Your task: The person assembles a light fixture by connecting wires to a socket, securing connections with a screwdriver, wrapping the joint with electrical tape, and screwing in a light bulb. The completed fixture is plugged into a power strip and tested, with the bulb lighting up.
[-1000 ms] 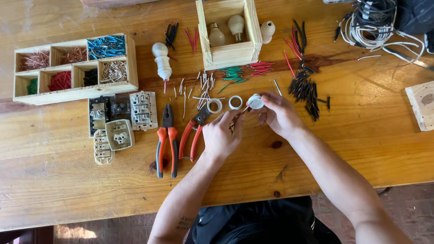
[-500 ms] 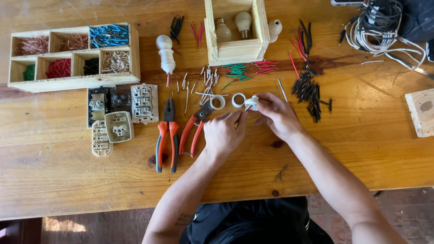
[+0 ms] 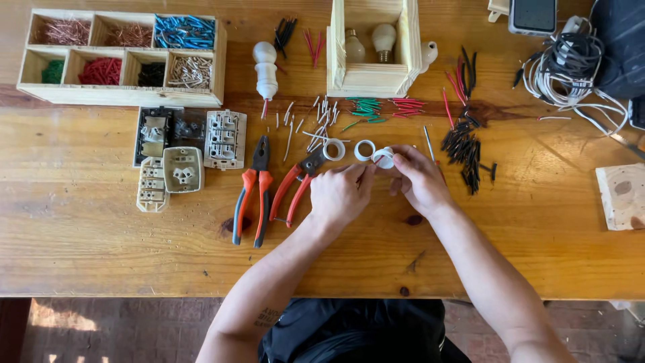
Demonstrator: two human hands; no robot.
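A small round white plastic fitting sits pinched between both hands just above the table: right hand closed on it, left hand steadying, fingertips together. Likely mid-assembly; next calls for fine twisting. At nine o'clock lie two smooth white rings and orange-handled pliers.

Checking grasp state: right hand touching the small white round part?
Touching. The head view shows the right hand with fingertips closed on the small white round part.

A dark, blank phone screen in a pale casing lies at the counter's far edge, right of centre; no packages, labels or signs show.
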